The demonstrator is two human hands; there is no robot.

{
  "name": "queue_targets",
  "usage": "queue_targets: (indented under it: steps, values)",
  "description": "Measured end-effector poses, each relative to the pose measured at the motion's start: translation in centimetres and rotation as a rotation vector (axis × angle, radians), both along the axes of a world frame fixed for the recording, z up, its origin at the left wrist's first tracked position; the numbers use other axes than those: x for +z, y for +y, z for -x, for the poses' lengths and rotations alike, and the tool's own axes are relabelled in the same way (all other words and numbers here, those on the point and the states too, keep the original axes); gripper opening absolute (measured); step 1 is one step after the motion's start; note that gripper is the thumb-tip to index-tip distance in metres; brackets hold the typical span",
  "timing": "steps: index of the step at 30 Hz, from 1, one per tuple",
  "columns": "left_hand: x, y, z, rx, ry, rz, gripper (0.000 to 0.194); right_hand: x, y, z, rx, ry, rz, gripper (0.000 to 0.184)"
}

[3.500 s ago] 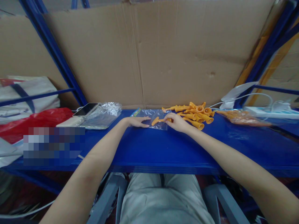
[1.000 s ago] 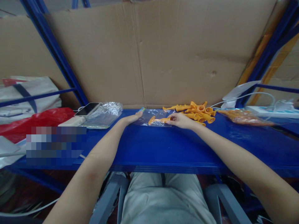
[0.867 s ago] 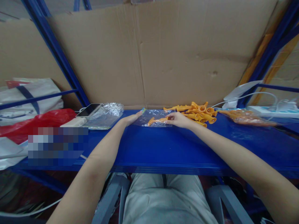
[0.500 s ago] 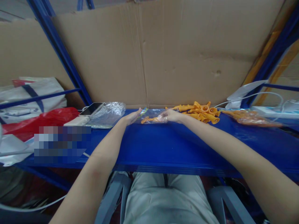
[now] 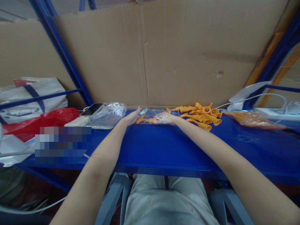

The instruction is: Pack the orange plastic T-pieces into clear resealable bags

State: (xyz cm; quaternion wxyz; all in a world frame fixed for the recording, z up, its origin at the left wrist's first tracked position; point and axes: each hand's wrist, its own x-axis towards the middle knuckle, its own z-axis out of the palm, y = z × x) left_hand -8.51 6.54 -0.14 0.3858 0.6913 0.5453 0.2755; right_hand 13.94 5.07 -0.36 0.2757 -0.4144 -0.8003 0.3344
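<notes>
A clear plastic bag (image 5: 152, 114) with a coloured header lies on the blue shelf (image 5: 164, 147) near the cardboard back wall. My left hand (image 5: 132, 117) holds the bag's left end by the header, fingers closed on it. Inside the bag, my right hand (image 5: 167, 117) pushes orange plastic pieces (image 5: 144, 119) toward the left end; the film covers its fingers. A loose pile of orange trumpet-shaped pieces (image 5: 201, 114) lies just right of the bag.
A stack of clear bags (image 5: 106, 115), a phone (image 5: 92, 109) and a white power bank (image 5: 76, 121) sit at left, with red and white bags beyond. Filled bags of orange pieces (image 5: 252, 119), a power strip (image 5: 274, 114) and cables lie at right.
My right hand has slid left, deeper into the bag, carrying the orange pieces toward its left end. My left hand has turned from lying flat on the bag to gripping its header end.
</notes>
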Motion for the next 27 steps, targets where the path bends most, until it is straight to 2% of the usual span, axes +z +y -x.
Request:
queue_targets:
  steps: [5, 9, 13, 18, 23, 27]
  values:
    - [-0.7, 0.9, -0.6, 0.044, 0.295, -0.242, 0.065, -0.2, -0.2, -0.1, 0.066, 0.073, 0.013, 0.02]
    - [-1.2, 0.8, -1.7, -0.019, 0.535, -0.348, 0.063, -0.3, -0.6, 0.0, 0.109, 0.129, 0.135, 0.025]
    - [-1.0, 0.2, -2.2, -0.062, 0.583, -0.355, 0.063, -0.3, -0.9, 0.1, 0.122, 0.153, 0.194, 0.025]
    - [-0.8, 0.0, -2.5, -0.084, 0.605, -0.367, 0.062, -0.6, -1.0, 0.6, 0.124, 0.145, 0.168, 0.025]
    - [-1.1, 0.1, -3.0, -0.118, 0.651, -0.374, 0.062, -0.1, -1.2, 0.1, 0.076, 0.075, 0.07, 0.024]
    - [-1.2, 0.4, -3.1, -0.114, 0.672, -0.348, 0.063, 1.1, -1.4, -2.1, 0.005, -0.133, -0.067, 0.024]
